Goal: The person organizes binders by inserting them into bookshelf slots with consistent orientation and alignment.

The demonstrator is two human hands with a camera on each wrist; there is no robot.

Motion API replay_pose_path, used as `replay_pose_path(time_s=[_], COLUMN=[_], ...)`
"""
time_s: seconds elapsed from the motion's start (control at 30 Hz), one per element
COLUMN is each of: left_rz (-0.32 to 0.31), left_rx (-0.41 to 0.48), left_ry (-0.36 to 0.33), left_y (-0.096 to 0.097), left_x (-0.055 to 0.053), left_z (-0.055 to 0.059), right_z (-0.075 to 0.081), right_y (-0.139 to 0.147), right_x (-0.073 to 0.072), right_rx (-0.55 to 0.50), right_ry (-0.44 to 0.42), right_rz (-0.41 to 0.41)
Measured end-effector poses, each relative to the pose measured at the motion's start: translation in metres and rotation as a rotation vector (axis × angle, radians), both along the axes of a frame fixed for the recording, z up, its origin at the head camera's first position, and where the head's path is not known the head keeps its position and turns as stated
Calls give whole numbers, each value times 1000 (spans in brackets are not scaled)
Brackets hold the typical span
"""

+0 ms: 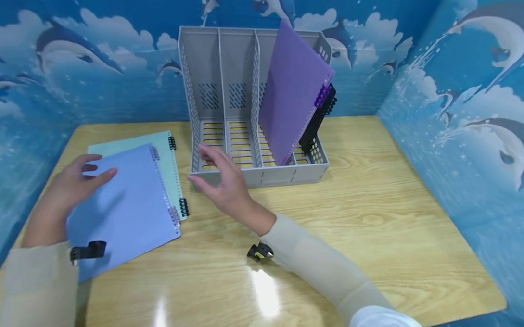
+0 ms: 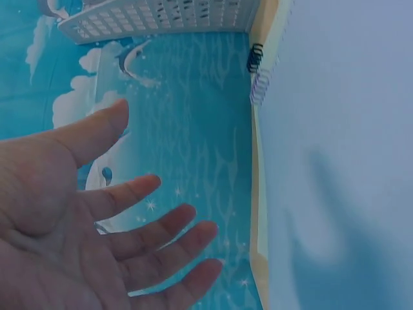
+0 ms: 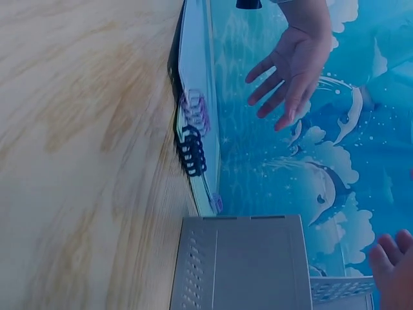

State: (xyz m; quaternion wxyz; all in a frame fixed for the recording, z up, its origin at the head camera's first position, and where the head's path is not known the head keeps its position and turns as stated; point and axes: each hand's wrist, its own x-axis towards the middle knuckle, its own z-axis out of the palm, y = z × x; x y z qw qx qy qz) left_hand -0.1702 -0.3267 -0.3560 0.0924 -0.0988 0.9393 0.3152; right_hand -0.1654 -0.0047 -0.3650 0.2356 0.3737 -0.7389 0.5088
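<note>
A blue ring-bound notebook [image 1: 120, 207] lies on the table over a mint green notebook [image 1: 174, 171], whose black rings stick out on the right. Above the blue cover hovers my left hand [image 1: 74, 182], fingers spread and holding nothing; the left wrist view shows the hand [image 2: 122, 219] with its shadow falling on the cover. My right hand [image 1: 223, 184] is in the air by the front left of a grey file rack [image 1: 228, 176], thumb and fingers apart, holding nothing. In the rack's right part, a purple notebook [image 1: 291, 90] leans beside a black-ringed notebook [image 1: 317, 120].
The rack's two left compartments show bare slotted floors. The wooden table [image 1: 376, 217] extends to the right and front. A dolphin-patterned blue backdrop [image 1: 125, 91] surrounds the table at the back and sides.
</note>
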Motion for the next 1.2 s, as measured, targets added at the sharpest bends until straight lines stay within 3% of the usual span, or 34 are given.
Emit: replay_pose_path(time_s=[0.13,0.3,0.47,0.6,0.83,1.1,1.2], left_rz=[-28,-69,-47,-31,1,-33,-19], left_rx=[-20,-31,-39,-48,10,-12,-9], left_ry=[-22,-70,-118,-130,-157,-190,-188], left_y=[-4,-12,-21,-27,-37,-45,-47], left_x=[1,0,0,0,1,-2,-3], left_z=[6,10,8,3,-1,-4,-8], right_z=[0,3,8,9,2,-11,-14], right_y=[-6,-15,-24,-32,-46,-57,-58], right_x=[1,3,4,4,1,-5,-8], right_rx=[13,22,45,-4,-85,-79,-92], right_ry=[-134,-405,-627,-745,-957,-1096,-1148], right_rz=[95,179,236,261,260,212,197])
